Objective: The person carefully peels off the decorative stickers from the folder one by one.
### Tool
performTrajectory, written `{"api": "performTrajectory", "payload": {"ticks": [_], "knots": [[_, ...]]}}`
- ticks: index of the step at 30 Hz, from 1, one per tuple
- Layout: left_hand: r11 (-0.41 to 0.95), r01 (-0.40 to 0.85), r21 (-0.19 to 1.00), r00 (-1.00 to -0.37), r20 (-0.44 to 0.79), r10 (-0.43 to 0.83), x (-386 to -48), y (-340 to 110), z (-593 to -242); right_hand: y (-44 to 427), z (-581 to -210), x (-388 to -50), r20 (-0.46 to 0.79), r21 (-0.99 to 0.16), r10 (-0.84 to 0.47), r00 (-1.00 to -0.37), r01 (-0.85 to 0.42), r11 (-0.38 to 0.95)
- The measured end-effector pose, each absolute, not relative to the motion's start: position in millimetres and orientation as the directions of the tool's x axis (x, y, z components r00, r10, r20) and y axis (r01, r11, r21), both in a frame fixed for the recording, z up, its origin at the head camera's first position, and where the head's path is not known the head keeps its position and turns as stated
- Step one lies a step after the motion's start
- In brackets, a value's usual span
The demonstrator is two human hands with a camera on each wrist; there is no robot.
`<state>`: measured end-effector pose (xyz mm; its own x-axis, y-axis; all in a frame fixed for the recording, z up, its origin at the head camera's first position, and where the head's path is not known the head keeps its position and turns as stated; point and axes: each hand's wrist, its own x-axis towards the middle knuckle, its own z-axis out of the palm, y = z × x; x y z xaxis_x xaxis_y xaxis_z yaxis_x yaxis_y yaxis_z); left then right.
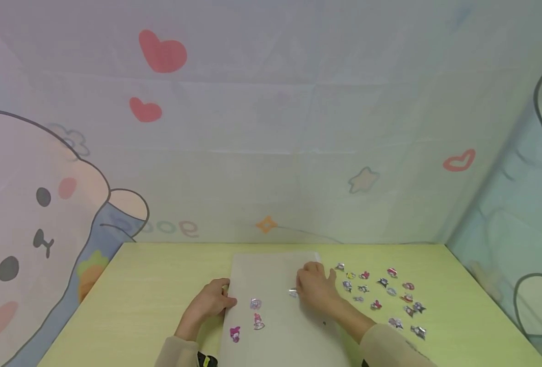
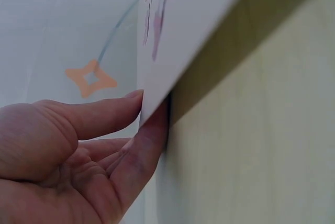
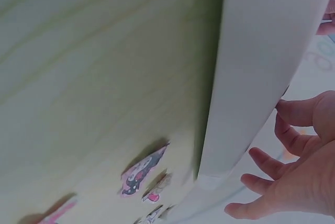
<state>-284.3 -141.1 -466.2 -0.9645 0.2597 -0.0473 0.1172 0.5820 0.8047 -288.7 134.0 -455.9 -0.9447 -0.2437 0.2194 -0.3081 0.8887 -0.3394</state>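
Note:
A large white sheet [image 1: 280, 326] lies on the table, with several cartoon stickers [image 1: 258, 321] on its left part. My left hand [image 1: 212, 299] pinches the sheet's left edge; in the left wrist view the thumb [image 2: 112, 115] is on top and fingers are beneath. Over the sheet's right part, my right hand [image 1: 316, 288] holds a small shiny sticker [image 1: 293, 292], mostly hidden by the hand. Its thumb and index finger come together at the sheet's surface in the right wrist view, while the other fingers [image 3: 261, 185] are spread.
Several loose cartoon stickers [image 1: 383, 282] are scattered on the pale yellow table [image 1: 160, 270] to the right of the sheet. Behind the table hangs a printed cloth [image 1: 261, 122] with hearts and a white cartoon animal. A small dark spot [image 1: 324, 323] shows near my right forearm.

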Motion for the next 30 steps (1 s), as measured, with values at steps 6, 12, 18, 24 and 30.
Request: {"api": "performTrajectory", "payload": {"ticks": [6, 12, 18, 24, 30], "knots": [[0.579, 0.106, 0.808, -0.967, -0.052, 0.248, -285, -140, -467, 134, -455, -287, 0.215, -0.34, -0.249, -0.944, -0.311, 0.887], [0.578, 0.083, 0.812, -0.971, -0.064, 0.229, -282, -139, -465, 136, -453, -282, 0.216, -0.351, -0.26, -0.941, -0.324, 0.879], [0.579, 0.086, 0.811, -0.972, -0.059, 0.228, -280, -138, -463, 147, -448, -281, 0.222, -0.341, -0.254, -0.941, -0.319, 0.884], [0.583, 0.088, 0.808, -0.971, -0.06, 0.23, -282, -139, -464, 178, -443, -283, 0.205, -0.343, -0.223, -0.953, -0.284, 0.895], [0.585, 0.081, 0.807, -0.975, -0.058, 0.216, -282, -138, -463, 220, -438, -284, 0.182, -0.363, -0.205, -0.962, -0.259, 0.895]]}}
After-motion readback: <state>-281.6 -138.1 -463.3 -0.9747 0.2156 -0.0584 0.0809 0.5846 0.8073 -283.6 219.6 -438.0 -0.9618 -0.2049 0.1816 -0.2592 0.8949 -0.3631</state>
